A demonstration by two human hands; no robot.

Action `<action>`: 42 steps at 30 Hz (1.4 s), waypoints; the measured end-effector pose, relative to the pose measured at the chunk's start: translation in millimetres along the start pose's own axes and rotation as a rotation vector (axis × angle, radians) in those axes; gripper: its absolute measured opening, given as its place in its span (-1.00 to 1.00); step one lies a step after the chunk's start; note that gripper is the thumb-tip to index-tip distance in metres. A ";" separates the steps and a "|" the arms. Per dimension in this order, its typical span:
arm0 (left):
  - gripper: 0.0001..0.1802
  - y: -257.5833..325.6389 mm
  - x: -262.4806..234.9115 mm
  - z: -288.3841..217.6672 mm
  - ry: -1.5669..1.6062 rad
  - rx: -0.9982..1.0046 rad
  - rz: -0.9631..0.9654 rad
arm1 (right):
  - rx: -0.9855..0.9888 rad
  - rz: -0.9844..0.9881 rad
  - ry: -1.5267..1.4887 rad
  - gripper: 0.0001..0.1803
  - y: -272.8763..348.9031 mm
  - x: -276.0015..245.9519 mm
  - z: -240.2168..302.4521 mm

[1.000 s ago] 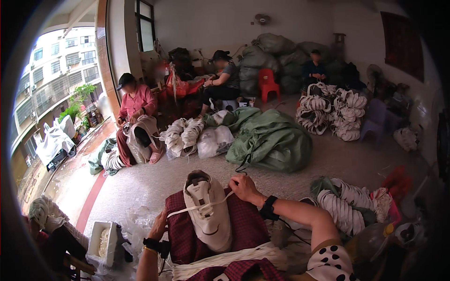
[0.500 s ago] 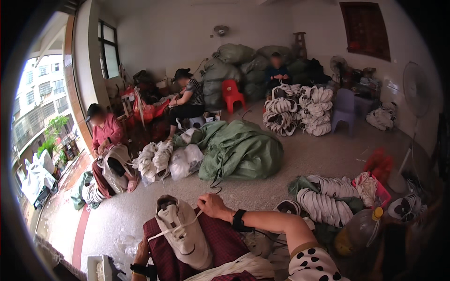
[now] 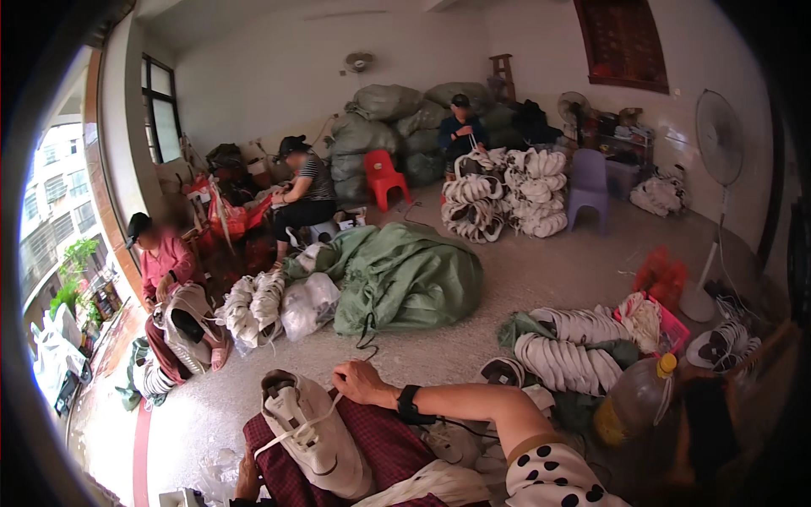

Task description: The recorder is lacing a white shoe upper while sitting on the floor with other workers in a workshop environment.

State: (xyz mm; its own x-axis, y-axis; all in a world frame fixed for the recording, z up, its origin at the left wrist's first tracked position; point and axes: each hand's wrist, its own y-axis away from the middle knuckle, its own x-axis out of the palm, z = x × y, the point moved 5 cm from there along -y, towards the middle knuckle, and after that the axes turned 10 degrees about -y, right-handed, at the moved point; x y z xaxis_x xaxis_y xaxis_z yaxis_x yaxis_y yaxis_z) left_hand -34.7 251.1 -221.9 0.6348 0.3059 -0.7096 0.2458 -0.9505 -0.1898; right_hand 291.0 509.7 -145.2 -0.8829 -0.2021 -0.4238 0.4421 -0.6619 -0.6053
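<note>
Right hand (image 3: 361, 383) grips lace (image 3: 324, 413); white shoe (image 3: 325, 448) just to its left

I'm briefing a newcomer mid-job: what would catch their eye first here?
The big green sack, slumped mid-floor, stands out first. Nearer, a white shoe lies on dark red cloth, its lace held by the right hand. At the back, a red chair stands before stacked sacks.

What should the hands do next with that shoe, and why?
Perhaps the right hand should gently pull the lace outward to snug it: that hand pinches the lace beside the shoe, and the lace runs out on both sides.
</note>
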 end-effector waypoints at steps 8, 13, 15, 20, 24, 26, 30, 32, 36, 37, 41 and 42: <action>-0.76 -28.3 -40.4 -157.5 -0.006 0.027 -0.407 | -0.180 -0.086 -0.075 -0.86 -5.0 -42.1 37.2; -0.78 -10.1 -14.1 -221.5 -0.205 0.378 -0.304 | -0.198 0.352 -0.149 -0.79 3.5 -28.3 78.4; -0.76 -9.7 -7.1 -223.3 -0.221 0.371 -0.293 | -0.306 0.398 -0.065 -0.79 11.6 -25.0 90.4; -0.79 -15.6 1.1 -217.8 -0.266 0.320 -0.198 | -0.318 0.549 -0.072 -0.84 22.9 -25.7 120.5; -0.84 -24.7 0.5 -205.3 -0.363 0.379 -0.192 | -0.541 0.499 0.117 -0.87 23.2 -31.9 115.8; -0.86 -25.2 -0.7 -202.2 -0.468 0.470 -0.185 | -0.574 0.482 0.131 -0.88 20.2 -34.3 116.1; -0.82 -24.2 -1.4 -205.9 -0.487 0.459 -0.167 | -0.653 0.396 0.146 -0.94 11.2 -32.4 114.6; -0.81 -24.2 0.6 -203.3 -0.442 0.395 -0.157 | -0.694 0.382 0.127 -0.94 2.9 -31.0 120.4; -0.77 -23.6 1.7 -190.8 -0.487 0.435 -0.198 | -0.745 0.417 0.163 -0.86 2.5 -37.8 95.5; -0.76 -23.8 0.9 -190.7 -0.513 0.451 -0.191 | -0.725 0.457 0.177 -0.85 2.7 -36.7 86.8; -0.75 -20.4 -5.6 -190.4 -0.583 0.469 -0.186 | -0.651 0.436 0.134 -0.87 15.3 -44.5 72.7; -0.75 -20.5 -8.5 -187.7 -0.559 0.479 -0.221 | -0.634 0.448 0.166 -0.88 14.6 -44.5 70.4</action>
State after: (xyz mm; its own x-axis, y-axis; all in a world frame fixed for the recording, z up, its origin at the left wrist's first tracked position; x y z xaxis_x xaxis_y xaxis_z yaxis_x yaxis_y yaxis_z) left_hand 92.4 278.1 -84.6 0.1120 0.5401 -0.8341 -0.1005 -0.8289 -0.5502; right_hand 325.6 458.2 -87.7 -0.5865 -0.2088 -0.7825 0.7996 0.0041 -0.6005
